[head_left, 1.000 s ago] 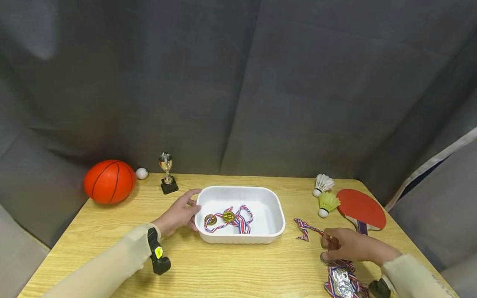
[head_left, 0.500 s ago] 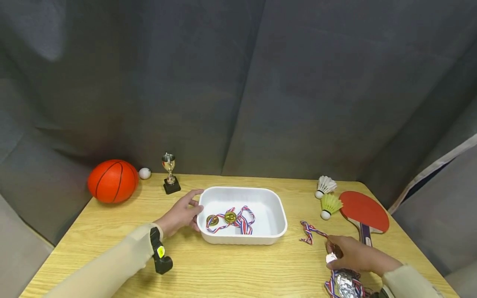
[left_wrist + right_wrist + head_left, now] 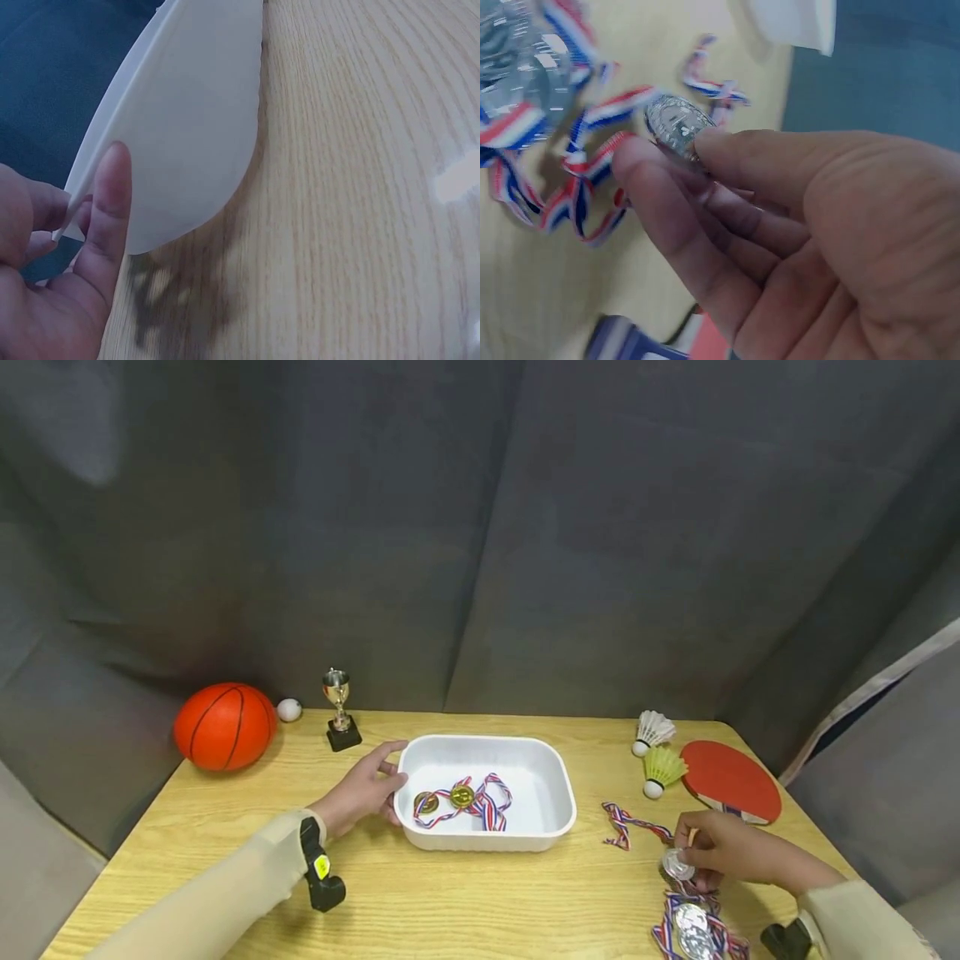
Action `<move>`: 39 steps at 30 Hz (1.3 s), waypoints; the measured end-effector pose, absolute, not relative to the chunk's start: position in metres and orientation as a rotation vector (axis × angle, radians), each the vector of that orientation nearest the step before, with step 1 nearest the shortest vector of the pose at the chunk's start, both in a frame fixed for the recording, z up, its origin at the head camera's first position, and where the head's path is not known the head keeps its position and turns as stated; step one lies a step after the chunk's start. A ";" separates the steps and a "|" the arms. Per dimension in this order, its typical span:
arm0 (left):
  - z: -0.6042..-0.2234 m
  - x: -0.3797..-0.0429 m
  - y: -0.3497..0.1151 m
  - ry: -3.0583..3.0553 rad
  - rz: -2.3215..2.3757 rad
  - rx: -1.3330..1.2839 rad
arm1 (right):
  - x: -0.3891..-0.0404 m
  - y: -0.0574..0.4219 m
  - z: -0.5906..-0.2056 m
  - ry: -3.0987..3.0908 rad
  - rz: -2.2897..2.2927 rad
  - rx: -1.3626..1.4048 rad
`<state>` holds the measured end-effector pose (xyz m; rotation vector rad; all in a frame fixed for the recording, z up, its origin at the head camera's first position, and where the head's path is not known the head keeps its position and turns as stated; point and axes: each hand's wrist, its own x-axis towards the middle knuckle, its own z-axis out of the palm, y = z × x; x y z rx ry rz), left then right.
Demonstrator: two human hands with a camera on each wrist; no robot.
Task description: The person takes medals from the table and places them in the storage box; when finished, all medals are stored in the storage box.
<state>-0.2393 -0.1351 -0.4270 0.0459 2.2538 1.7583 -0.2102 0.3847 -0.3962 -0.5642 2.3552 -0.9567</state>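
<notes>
My left hand (image 3: 363, 793) pinches the left rim of a white plastic tray (image 3: 487, 842), with the thumb (image 3: 111, 195) against the wall in the left wrist view. In the tray lie a gold medal (image 3: 462, 796) and a darker gold medal (image 3: 426, 803) with striped ribbons. At the right, my right hand (image 3: 731, 850) holds a silver medal (image 3: 678, 863) between thumb and fingers. Its red, white and blue ribbon (image 3: 619, 825) appears to trail left on the table. Just below that hand lie silver medals (image 3: 693, 929) on tangled ribbons.
Behind the right hand lie a red table tennis bat (image 3: 731, 778), a yellow shuttlecock (image 3: 663, 768) and a white shuttlecock (image 3: 652, 731). At the back left stand an orange basketball (image 3: 225, 727), a small white ball (image 3: 288, 709) and a trophy cup (image 3: 339, 702). Dark curtain (image 3: 480, 543) hangs behind the table.
My right hand has shifted a little to the right with the medal, whose silver face now shows beside the thumb. The left hand and the tray keep their places.
</notes>
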 end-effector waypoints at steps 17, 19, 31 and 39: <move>-0.427 -0.240 -0.136 2.258 1.766 0.058 | -0.219 0.356 -0.271 2.585 -1.026 -0.832; -0.427 -0.239 -0.136 2.259 1.764 0.064 | -0.219 0.350 -0.256 2.623 -1.048 -0.866; -0.426 -0.237 -0.138 2.266 1.759 0.102 | -0.242 0.277 -0.191 2.779 -1.244 -0.887; -0.427 -0.238 -0.133 2.259 1.766 0.145 | -0.279 0.225 -0.228 2.572 -1.455 -0.818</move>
